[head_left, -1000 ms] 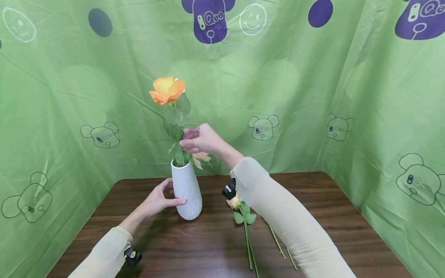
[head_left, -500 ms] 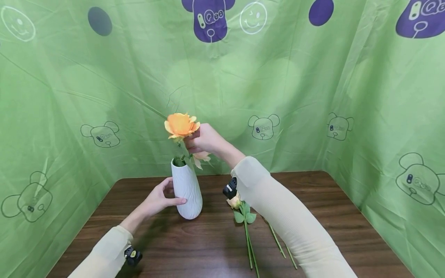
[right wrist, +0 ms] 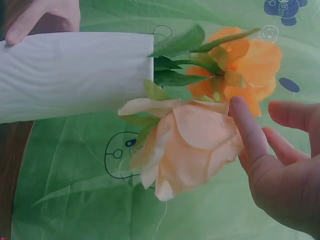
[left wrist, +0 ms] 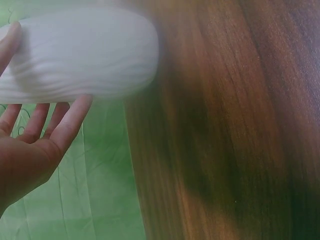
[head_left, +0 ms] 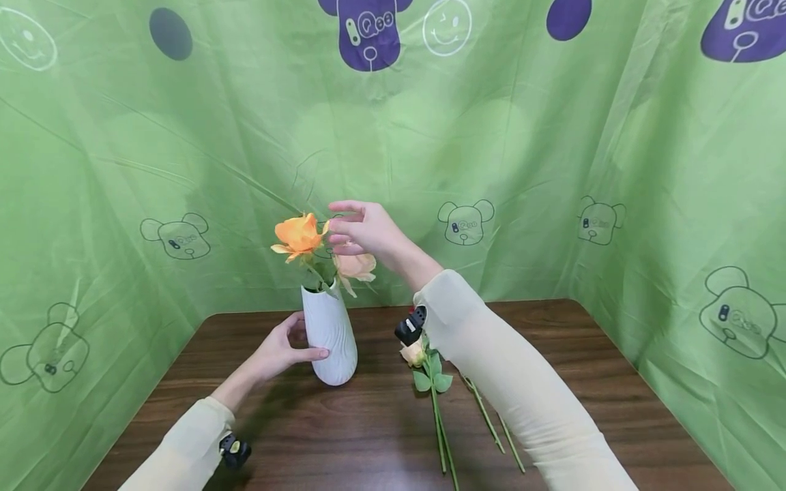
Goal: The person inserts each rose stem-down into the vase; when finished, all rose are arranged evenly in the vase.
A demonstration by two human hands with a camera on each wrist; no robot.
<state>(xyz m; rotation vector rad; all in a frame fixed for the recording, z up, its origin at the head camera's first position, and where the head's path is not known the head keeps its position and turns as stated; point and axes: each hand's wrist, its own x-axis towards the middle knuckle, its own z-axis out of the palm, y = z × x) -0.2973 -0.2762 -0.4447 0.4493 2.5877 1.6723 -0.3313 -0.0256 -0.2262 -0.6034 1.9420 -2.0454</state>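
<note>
A white vase [head_left: 330, 334] with a wavy relief stands on the table, and my left hand [head_left: 279, 351] grips its side, thumb in front and fingers behind. In the left wrist view the fingers wrap the vase's lower body [left wrist: 95, 55]. Out of the vase's mouth rise an orange rose [head_left: 298, 235] on the left and a pale peach rose [head_left: 356, 266] on the right. My right hand [head_left: 374, 232] is beside the blooms with its fingers spread, holding nothing. From the right wrist, its fingertips lie right at the petals of the peach rose [right wrist: 195, 140] and the orange rose [right wrist: 255, 65].
Right of the vase, a cream rose [head_left: 413, 353] with green leaves and several stems [head_left: 439, 426] lie on the dark wooden table [head_left: 344, 436], partly hidden under my right forearm. A green printed curtain [head_left: 522, 136] encloses the table at the back and sides.
The orange rose has gone down into the vase and now leans left. My right hand has let go of it and its fingers have spread. The left hand keeps its grip on the vase.
</note>
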